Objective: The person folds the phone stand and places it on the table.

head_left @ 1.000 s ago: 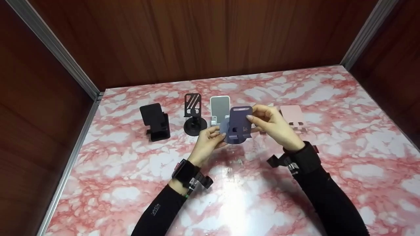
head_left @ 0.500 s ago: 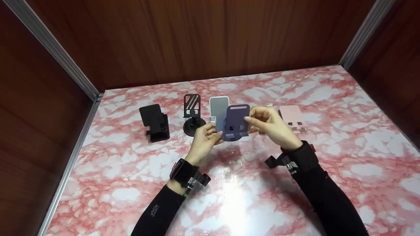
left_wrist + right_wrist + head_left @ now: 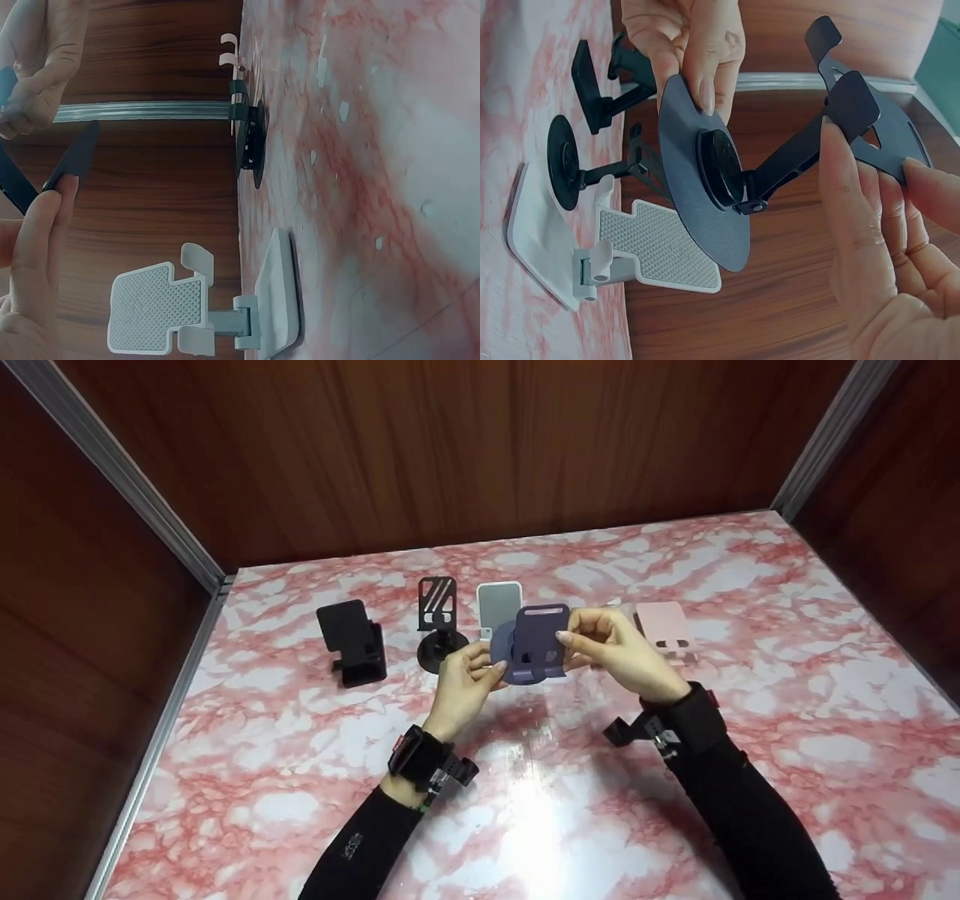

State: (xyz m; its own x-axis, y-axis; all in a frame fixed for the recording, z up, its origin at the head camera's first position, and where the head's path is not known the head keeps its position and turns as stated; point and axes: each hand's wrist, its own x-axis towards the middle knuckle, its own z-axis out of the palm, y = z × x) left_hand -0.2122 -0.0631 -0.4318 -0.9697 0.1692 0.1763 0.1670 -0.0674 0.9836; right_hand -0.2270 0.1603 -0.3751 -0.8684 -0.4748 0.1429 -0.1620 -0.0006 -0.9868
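Observation:
A dark purple phone stand (image 3: pixel 541 639) with a round base (image 3: pixel 697 176) is held up above the table between both hands. My left hand (image 3: pixel 463 686) pinches the edge of the round base, thumb on its upper face. The slotted phone plate (image 3: pixel 892 131) is gripped at its side by my right hand (image 3: pixel 619 649), thumb in front and fingers behind. In the right wrist view a hinged arm (image 3: pixel 787 165) joins base and plate at an angle. Just behind the held stand is a white phone stand with a grey pad (image 3: pixel 499 601), partly hidden.
A black phone stand (image 3: pixel 352 637) stands at the left, and a black round-based stand (image 3: pixel 439 622) beside the white one. A pink stand (image 3: pixel 664 624) is at the right, partly behind my right hand. Wooden walls (image 3: pixel 480 450) enclose the marbled table (image 3: pixel 300 780).
Both hands have shifted slightly left with the purple phone stand, which has also tilted a little. The other stands have not been moved.

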